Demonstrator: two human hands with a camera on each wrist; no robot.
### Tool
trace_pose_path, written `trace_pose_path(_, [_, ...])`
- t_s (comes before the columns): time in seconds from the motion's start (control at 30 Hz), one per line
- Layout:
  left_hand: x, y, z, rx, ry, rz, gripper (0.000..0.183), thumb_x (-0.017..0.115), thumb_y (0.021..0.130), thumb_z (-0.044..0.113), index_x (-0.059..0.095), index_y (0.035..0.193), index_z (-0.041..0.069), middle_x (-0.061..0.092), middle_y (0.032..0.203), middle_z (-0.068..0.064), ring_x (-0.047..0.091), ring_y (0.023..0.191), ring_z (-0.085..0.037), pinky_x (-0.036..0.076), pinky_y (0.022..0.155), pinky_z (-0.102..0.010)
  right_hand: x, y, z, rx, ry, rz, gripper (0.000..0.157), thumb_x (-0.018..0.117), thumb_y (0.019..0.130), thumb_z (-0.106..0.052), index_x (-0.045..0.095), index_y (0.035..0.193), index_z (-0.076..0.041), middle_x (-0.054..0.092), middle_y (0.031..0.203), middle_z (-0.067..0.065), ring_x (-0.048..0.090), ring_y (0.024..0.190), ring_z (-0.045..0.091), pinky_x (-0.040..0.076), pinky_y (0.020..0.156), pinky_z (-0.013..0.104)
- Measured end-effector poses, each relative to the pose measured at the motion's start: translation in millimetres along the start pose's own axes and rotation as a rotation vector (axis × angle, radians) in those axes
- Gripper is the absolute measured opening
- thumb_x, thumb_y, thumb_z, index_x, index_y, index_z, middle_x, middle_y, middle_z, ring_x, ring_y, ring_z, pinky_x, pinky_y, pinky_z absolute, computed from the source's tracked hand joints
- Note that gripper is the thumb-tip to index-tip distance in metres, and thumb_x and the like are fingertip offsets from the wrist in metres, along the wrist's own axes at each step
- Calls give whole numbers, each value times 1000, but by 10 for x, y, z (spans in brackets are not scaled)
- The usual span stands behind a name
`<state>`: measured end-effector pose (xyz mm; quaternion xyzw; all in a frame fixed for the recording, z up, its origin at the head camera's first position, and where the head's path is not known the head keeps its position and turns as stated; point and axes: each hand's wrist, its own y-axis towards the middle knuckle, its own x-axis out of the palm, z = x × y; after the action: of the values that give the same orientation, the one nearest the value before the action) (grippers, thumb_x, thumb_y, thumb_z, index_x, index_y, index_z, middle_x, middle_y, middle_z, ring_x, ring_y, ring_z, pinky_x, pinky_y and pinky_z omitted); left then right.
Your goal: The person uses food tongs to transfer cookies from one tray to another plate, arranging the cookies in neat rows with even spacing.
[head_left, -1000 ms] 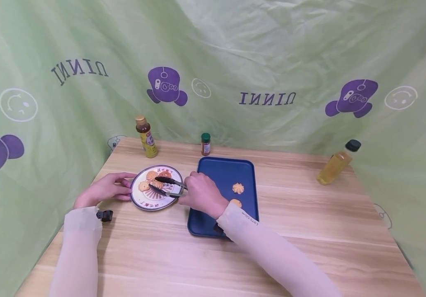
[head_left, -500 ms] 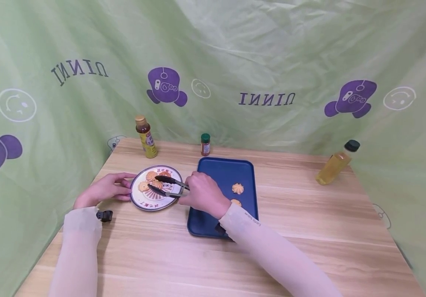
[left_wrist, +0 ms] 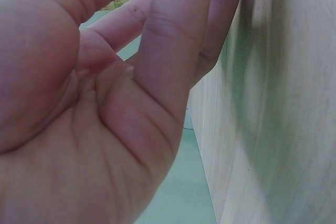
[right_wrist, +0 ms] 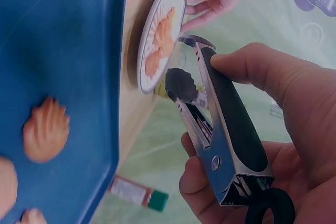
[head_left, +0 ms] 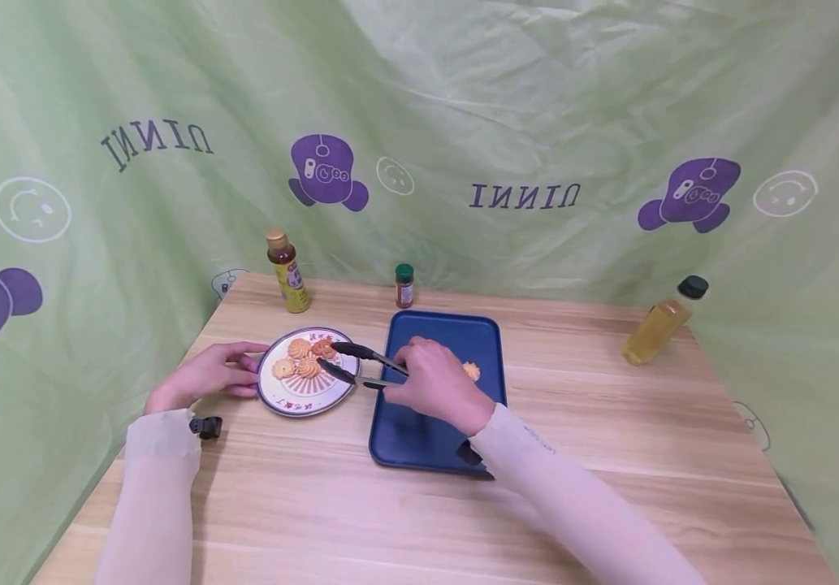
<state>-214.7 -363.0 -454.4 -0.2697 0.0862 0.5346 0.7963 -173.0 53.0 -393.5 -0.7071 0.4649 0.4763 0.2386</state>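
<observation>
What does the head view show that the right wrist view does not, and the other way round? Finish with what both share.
Only the head view: the bottle of yellow liquid with its dark cap, and the sleeves.

Only the right wrist view: the black loop at the near end of the tongs, and several tray cookies, where the head view shows just one.

Both: the plate with cookies, the left hand at its rim, the blue tray, the green-capped jar, and the tongs in the right hand.
</observation>
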Motion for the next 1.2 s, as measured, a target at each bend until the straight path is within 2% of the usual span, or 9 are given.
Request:
trace_pose_path(0.33, [-4, -10, 8, 4, 10, 12, 72, 69, 106, -3, 35, 170, -8, 57, 133, -28, 78, 96, -13, 74, 90, -32, -225, -345, 369, 115, 6, 20, 43, 96, 86, -32, 84, 116, -3, 72, 102, 6, 62, 86, 20, 63, 74, 36])
trace_pose_path(0.53, [2, -12, -5, 7, 12, 8, 72, 69, 107, -2, 35, 170, -8, 58, 134, -28, 78, 97, -13, 74, 91, -32, -332, -563, 646, 174, -25, 36, 43, 91, 87, -33, 84, 117, -3, 70, 99, 5, 60, 82, 19, 58, 70, 32])
trace_pose_path(0.8, [10, 26, -7, 0, 2, -6, 73, 69, 107, -1, 34, 171, -7, 57, 135, -27, 78, 99, -14, 74, 92, -32, -512, -892, 991, 235, -58, 75, 40, 87, 86, -29, 83, 114, -2, 70, 99, 8, 60, 80, 21, 54, 68, 33])
trace_pose_path(1.0, [-9, 49, -42, -1, -7, -6, 73, 68, 108, -2, 33, 171, -8, 57, 136, -28, 78, 98, -13, 74, 92, -33, -577, -1066, 1130, 248, -82, 96, 37, 87, 85, -28, 83, 110, -2, 68, 94, 7, 58, 76, 20, 52, 65, 33])
trace_pose_path(1.2, [-5, 35, -47, -3, 10, -10, 72, 68, 107, -2, 34, 170, -8, 57, 134, -26, 77, 98, -13, 74, 91, -32, -603, -1172, 1218, 259, -90, 78, 37, 88, 82, -28, 83, 108, -2, 64, 90, 6, 55, 74, 20, 49, 64, 32])
